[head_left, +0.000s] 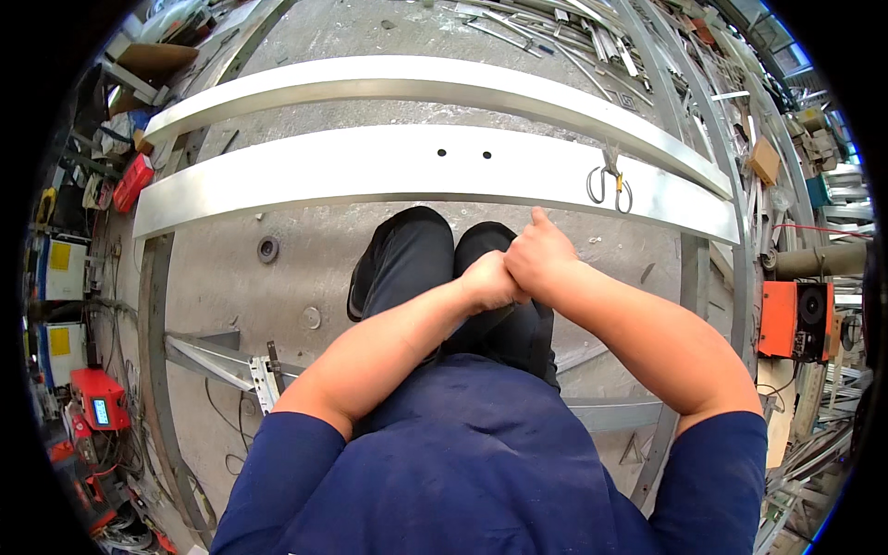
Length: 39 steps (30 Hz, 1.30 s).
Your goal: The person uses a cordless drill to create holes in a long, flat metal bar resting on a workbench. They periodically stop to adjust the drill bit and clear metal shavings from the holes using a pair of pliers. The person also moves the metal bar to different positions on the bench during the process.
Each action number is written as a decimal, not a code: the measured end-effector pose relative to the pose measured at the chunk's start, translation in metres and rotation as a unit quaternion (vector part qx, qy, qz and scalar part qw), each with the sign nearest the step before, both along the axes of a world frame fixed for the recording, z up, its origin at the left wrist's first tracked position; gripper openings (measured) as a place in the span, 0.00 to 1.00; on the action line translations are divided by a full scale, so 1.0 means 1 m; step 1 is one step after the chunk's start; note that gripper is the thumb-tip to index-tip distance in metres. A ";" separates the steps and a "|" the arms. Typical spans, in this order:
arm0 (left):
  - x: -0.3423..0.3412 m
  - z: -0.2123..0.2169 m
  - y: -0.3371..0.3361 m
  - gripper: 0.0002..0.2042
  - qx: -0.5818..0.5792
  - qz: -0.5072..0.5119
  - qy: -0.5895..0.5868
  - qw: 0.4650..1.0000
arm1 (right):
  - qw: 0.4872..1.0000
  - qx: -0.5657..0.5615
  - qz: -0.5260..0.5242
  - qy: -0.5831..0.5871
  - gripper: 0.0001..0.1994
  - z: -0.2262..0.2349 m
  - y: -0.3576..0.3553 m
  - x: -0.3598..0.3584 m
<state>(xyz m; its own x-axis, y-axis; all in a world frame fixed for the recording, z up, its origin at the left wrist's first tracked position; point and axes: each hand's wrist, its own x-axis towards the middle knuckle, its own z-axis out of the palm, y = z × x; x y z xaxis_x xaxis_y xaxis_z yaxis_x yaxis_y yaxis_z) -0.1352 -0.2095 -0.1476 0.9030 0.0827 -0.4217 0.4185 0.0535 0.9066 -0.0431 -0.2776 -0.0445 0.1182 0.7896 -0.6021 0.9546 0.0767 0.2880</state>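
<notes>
My left hand (490, 279) and my right hand (541, 252) meet above my knees, pressed together. Both have their fingers curled in, with the right thumb pointing up and away. Anything inside them is hidden. Just beyond lies a wide, bright metal beam (314, 166) with two dark round holes near its middle; neither hand appears to touch it. On its right part rests a pair of scissors (610, 172) with looped grey handles and a bit of yellow. Behind runs a second, narrower metal beam (370, 79).
Grey steel frame rails (159, 305) carry the beams at both sides. A dark disc (268, 248) lies on the concrete floor. Red machines (100, 398) and cables line the left. At right stand an orange machine (791, 319) and piles of metal offcuts (601, 42).
</notes>
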 end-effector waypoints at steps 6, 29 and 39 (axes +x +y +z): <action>-0.002 0.014 0.014 0.08 -0.054 0.009 -0.003 0.998 | 0.920 0.348 0.178 0.003 0.07 -0.034 -0.028 0.024; 0.012 0.016 0.003 0.09 0.046 -0.051 0.029 0.997 | 0.941 0.316 0.117 -0.015 0.06 -0.034 -0.047 0.024; -0.012 0.027 0.016 0.09 0.057 -0.025 0.006 0.998 | 0.823 0.432 -0.307 0.202 0.19 0.011 -0.093 0.021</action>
<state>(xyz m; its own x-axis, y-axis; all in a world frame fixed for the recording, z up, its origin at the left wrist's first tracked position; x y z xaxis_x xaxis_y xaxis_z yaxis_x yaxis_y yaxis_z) -0.1474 -0.1931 -0.1204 0.9020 0.0867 -0.4230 0.4291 -0.0708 0.9005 -0.0219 -0.3709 -0.0331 0.5837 0.8093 0.0655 0.7675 -0.5236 -0.3698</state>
